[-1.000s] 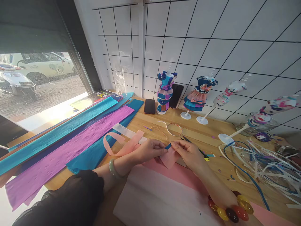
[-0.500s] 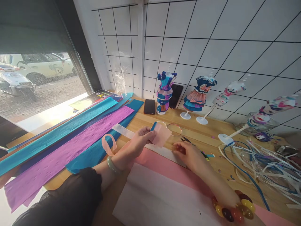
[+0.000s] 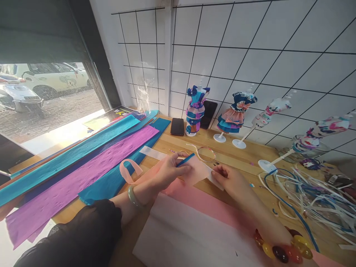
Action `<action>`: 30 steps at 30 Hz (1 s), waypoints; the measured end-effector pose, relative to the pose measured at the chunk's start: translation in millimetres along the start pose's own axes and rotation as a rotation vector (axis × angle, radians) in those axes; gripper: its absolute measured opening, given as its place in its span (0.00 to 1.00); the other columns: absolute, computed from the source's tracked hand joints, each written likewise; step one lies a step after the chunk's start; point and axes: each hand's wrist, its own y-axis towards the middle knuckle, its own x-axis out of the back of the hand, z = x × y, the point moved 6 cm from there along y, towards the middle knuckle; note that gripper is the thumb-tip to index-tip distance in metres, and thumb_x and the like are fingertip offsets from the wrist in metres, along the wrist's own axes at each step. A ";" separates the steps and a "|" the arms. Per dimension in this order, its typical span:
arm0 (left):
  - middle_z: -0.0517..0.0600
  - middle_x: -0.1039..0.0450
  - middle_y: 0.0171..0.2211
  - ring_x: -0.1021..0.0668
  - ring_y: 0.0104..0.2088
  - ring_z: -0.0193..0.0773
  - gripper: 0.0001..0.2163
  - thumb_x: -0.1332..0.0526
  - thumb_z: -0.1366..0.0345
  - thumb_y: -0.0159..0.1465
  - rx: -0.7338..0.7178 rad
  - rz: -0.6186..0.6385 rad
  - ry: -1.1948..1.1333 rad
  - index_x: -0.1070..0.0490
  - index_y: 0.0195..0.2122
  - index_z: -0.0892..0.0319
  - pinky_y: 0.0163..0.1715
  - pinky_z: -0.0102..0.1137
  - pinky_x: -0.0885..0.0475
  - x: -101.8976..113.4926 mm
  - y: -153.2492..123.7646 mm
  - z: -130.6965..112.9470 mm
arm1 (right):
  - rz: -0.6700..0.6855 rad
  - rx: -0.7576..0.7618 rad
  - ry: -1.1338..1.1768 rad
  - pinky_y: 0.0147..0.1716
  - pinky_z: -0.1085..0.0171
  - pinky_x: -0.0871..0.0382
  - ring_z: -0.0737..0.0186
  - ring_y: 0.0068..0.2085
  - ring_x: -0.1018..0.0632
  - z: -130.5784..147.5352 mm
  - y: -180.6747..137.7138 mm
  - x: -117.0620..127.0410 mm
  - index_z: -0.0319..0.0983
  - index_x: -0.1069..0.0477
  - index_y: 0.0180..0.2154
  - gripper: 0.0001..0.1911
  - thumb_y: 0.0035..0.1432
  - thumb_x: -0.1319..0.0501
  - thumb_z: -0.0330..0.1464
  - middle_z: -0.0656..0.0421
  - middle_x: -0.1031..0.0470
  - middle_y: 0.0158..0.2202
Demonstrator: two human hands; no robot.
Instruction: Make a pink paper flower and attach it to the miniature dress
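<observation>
My left hand [image 3: 174, 168] is closed on a pale pink piece of crepe paper [image 3: 196, 170] with a blue strip [image 3: 187, 159] along its upper edge. Between thumb and fingers, my right hand [image 3: 225, 177] pinches a white strip [image 3: 211, 175], which reaches to the right side of the pink piece. Whether the two are stuck together I cannot tell. A narrow pink paper strip [image 3: 126, 172] curls beside my left wrist. Below both hands lie a larger pink sheet [image 3: 194, 202] and a white sheet [image 3: 189, 233]. My right hand hides most of the scissors.
Long purple [image 3: 111, 159] and teal crepe paper [image 3: 83, 148] lie at left. Along the wall stand several small dress forms [image 3: 196, 111], a phone [image 3: 177, 127] and a thin ring [image 3: 206, 154]. A tangle of white and blue strips [image 3: 308, 200] covers the right side.
My right hand has lifted the white strip off the table and brought it against the pink piece. The pink piece has opened out wider in my left hand.
</observation>
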 end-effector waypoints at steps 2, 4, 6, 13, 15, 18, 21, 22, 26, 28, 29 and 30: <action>0.47 0.28 0.30 0.26 0.29 0.33 0.21 0.34 0.62 0.50 0.011 0.045 0.042 0.38 0.44 0.59 0.27 0.26 0.34 -3.6 -1.2 2.4 | -0.030 0.005 0.049 0.27 0.63 0.36 0.60 0.29 0.26 2.4 -0.2 3.2 0.39 0.32 0.39 0.15 0.54 0.48 0.40 0.59 0.26 0.28; 0.48 0.28 0.30 0.26 0.30 0.33 0.19 0.35 0.62 0.52 0.015 0.083 0.113 0.36 0.44 0.59 0.28 0.26 0.34 -7.0 -2.9 4.2 | -0.048 0.035 0.086 0.33 0.61 0.34 0.58 0.36 0.25 8.5 -2.0 4.1 0.39 0.34 0.44 0.17 0.55 0.48 0.41 0.56 0.25 0.35; 0.48 0.28 0.29 0.27 0.30 0.33 0.19 0.36 0.62 0.53 0.015 0.113 0.207 0.34 0.44 0.60 0.29 0.26 0.35 -10.4 -4.8 5.4 | -0.060 0.072 0.133 0.40 0.60 0.34 0.57 0.44 0.27 17.0 -5.3 4.0 0.40 0.33 0.44 0.17 0.56 0.48 0.42 0.54 0.27 0.44; 0.51 0.27 0.30 0.26 0.30 0.35 0.18 0.36 0.59 0.53 -0.031 0.154 0.366 0.30 0.42 0.63 0.27 0.26 0.34 -20.6 -9.6 3.2 | 0.100 0.130 0.220 0.41 0.59 0.33 0.55 0.43 0.26 37.0 -16.6 -10.8 0.42 0.30 0.45 0.21 0.50 0.40 0.43 0.55 0.25 0.42; 0.51 0.27 0.31 0.26 0.30 0.35 0.17 0.37 0.58 0.53 -0.038 0.166 0.380 0.29 0.40 0.63 0.28 0.27 0.33 -21.9 -10.3 3.5 | 0.067 0.137 0.160 0.41 0.59 0.33 0.55 0.43 0.26 36.8 -16.6 -11.7 0.42 0.28 0.43 0.18 0.50 0.40 0.41 0.56 0.24 0.40; 0.52 0.27 0.32 0.26 0.31 0.35 0.16 0.39 0.57 0.55 -0.022 0.220 0.394 0.29 0.39 0.63 0.29 0.27 0.33 -23.3 -11.0 7.6 | 0.061 0.114 0.172 0.35 0.61 0.32 0.57 0.37 0.24 34.1 -15.0 -13.4 0.41 0.26 0.39 0.15 0.51 0.42 0.40 0.56 0.23 0.36; 0.51 0.27 0.32 0.26 0.32 0.34 0.15 0.41 0.56 0.57 -0.015 0.237 0.390 0.28 0.38 0.62 0.30 0.26 0.34 -21.8 -10.2 10.7 | 0.081 0.079 0.239 0.33 0.63 0.32 0.58 0.34 0.24 31.8 -13.3 -13.7 0.40 0.26 0.34 0.13 0.51 0.42 0.41 0.56 0.22 0.34; 0.50 0.28 0.31 0.27 0.31 0.33 0.15 0.41 0.55 0.57 -0.017 0.227 0.387 0.28 0.36 0.62 0.29 0.26 0.34 -20.8 -9.7 10.7 | 0.082 0.076 0.258 0.33 0.63 0.32 0.59 0.34 0.24 31.7 -12.8 -13.2 0.40 0.27 0.33 0.13 0.51 0.42 0.41 0.56 0.22 0.33; 0.48 0.32 0.27 0.30 0.28 0.31 0.15 0.43 0.53 0.58 -0.036 0.204 0.358 0.29 0.32 0.63 0.28 0.25 0.35 -19.5 -8.5 6.2 | 0.045 0.076 0.284 0.32 0.64 0.33 0.60 0.33 0.25 31.8 -11.8 -9.5 0.39 0.27 0.31 0.13 0.51 0.41 0.42 0.57 0.24 0.31; 0.47 0.34 0.26 0.32 0.27 0.30 0.16 0.43 0.53 0.58 -0.039 0.202 0.342 0.30 0.31 0.63 0.27 0.25 0.37 -19.7 -8.2 3.3 | 0.026 0.060 0.283 0.32 0.64 0.33 0.61 0.32 0.26 31.4 -12.1 -8.0 0.39 0.27 0.31 0.13 0.51 0.41 0.42 0.58 0.24 0.30; 0.47 0.34 0.25 0.32 0.27 0.30 0.16 0.44 0.53 0.58 -0.039 0.200 0.339 0.30 0.30 0.64 0.27 0.25 0.37 -19.4 -7.9 2.2 | 0.019 0.055 0.280 0.32 0.64 0.33 0.61 0.32 0.26 31.3 -12.2 -7.2 0.39 0.27 0.31 0.13 0.51 0.42 0.42 0.58 0.24 0.30; 0.47 0.35 0.25 0.33 0.26 0.30 0.16 0.44 0.53 0.58 -0.037 0.194 0.339 0.30 0.29 0.64 0.27 0.25 0.38 -18.6 -7.4 1.6 | 0.014 0.054 0.275 0.33 0.64 0.33 0.60 0.33 0.26 31.1 -12.1 -6.4 0.39 0.27 0.31 0.13 0.51 0.42 0.42 0.58 0.24 0.30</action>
